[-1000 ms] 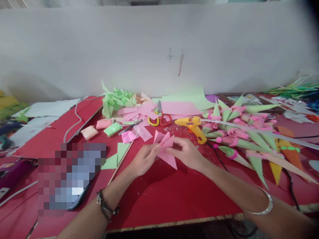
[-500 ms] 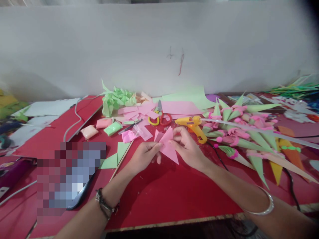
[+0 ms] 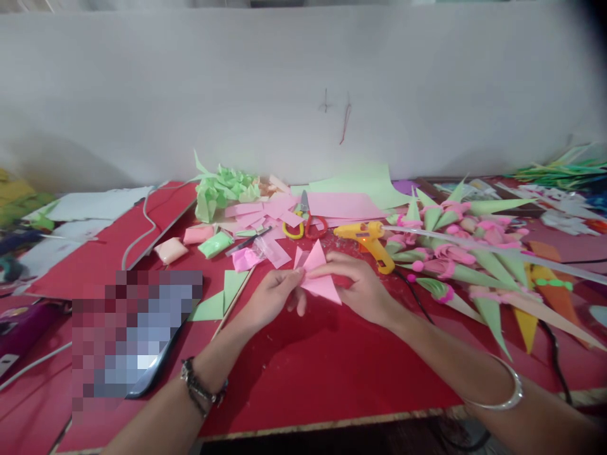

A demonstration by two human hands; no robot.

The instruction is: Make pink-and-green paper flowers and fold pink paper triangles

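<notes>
Folded pink paper [image 3: 322,287] with pointed corners is held up between my hands, above the red table. My left hand [image 3: 275,294] pinches its left side between thumb and fingers. From the right, my right hand [image 3: 358,284] grips it, with the index finger lying across the front and the thumb partly hidden behind the paper. Just beyond stand scissors [image 3: 315,227] with a yellow and a red handle loop, lying flat. A yellow glue gun [image 3: 367,237] with a long clear glue stick lies past my right hand.
Finished paper cones with pink trim [image 3: 450,253] crowd the right side. Crumpled green paper [image 3: 222,189], pink strips [image 3: 265,212] and small clay packets [image 3: 215,244] lie at the back left. A blurred-out phone [image 3: 156,341] and a thin stick [image 3: 232,300] are beside my left arm.
The pink paper has been turned and folded over between my fingers. My right index finger has come down across its front, while my left hand keeps its pinch.
</notes>
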